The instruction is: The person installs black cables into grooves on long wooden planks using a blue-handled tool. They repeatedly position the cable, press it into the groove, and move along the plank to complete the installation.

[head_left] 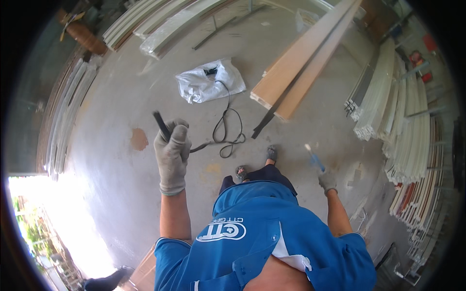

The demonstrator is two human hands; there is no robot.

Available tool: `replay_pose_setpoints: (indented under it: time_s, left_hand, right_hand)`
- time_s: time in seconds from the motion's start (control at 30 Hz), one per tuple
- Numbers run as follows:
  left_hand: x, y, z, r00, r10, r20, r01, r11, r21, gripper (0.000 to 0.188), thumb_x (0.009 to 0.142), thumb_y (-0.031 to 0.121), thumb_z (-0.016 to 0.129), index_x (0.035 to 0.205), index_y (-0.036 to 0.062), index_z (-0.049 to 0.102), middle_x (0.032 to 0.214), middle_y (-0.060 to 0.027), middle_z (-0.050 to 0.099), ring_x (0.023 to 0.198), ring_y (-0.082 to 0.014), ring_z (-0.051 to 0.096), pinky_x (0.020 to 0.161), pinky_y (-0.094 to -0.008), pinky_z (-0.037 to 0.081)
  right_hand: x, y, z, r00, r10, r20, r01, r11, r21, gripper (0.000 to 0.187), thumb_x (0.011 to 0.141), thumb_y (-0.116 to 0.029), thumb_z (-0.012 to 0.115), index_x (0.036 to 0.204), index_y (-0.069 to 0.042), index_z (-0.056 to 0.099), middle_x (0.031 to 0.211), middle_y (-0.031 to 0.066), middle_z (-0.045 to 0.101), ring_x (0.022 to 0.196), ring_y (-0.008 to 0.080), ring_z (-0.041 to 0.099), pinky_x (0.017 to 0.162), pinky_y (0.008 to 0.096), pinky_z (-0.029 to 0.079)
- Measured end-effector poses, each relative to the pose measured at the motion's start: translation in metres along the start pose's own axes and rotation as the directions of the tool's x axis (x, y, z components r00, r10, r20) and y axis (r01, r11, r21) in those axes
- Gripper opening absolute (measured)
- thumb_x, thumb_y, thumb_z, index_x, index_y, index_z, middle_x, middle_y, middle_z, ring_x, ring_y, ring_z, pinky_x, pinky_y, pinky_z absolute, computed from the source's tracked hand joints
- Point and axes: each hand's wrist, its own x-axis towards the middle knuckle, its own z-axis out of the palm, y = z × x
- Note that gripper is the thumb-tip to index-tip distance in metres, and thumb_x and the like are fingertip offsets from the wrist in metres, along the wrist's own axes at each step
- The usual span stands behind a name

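My left hand [174, 154], in a grey work glove, is raised and closed around a long black flexible strip [162, 125]. One end of the strip sticks up above the fist. The rest trails to the floor in loose loops [228, 138] and runs up to a crumpled white plastic sack [209, 83]. Lower on the right, my right hand [327, 180], also gloved, is closed on a slim blue-handled tool [316, 159] with a pale tip. Motion blurs the tool, so its exact kind cannot be made out.
Long wood-coloured profiles [286, 68] jut toward me from ahead, with a dark strip [269, 116] between them. Bundles of white profiles [393, 111] line the right side. More lengths lie at the far left [73, 111] and at the back [179, 24].
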Motion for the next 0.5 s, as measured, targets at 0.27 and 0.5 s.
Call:
replay_pose_setpoints:
  time_s: [0.27, 0.5]
  left_hand:
    - [-0.001, -0.034, 0.101, 0.863, 0.42, 0.28, -0.494, 0.588, 0.64, 0.039, 0.074, 0.016, 0.091, 0.104, 0.0042, 0.069, 0.088, -0.0071, 0.067, 0.069, -0.0181, 0.065, 0.065, -0.0306, 0.053]
    - [0.009, -0.032, 0.138, 0.889, 0.321, 0.325, -0.437, 0.385, 0.813, 0.035, 0.068, 0.006, 0.084, 0.1, 0.0081, 0.069, 0.089, -0.0079, 0.071, 0.074, -0.0281, 0.07, 0.067, -0.0359, 0.055]
  right_hand:
    - [-0.005, -0.088, -0.084, 0.988, 0.022, -0.152, 0.11, 0.594, 0.797, 0.041, 0.103, -0.046, 0.06, 0.085, -0.009, 0.062, 0.063, 0.0021, 0.056, 0.056, 0.014, 0.06, 0.05, 0.0325, 0.046]
    - [-0.023, -0.209, -0.232, 0.717, -0.528, -0.455, 0.681, 0.389, 0.621, 0.024, 0.096, -0.026, 0.072, 0.104, -0.004, 0.067, 0.083, 0.0028, 0.064, 0.072, 0.0126, 0.063, 0.065, 0.0308, 0.051]
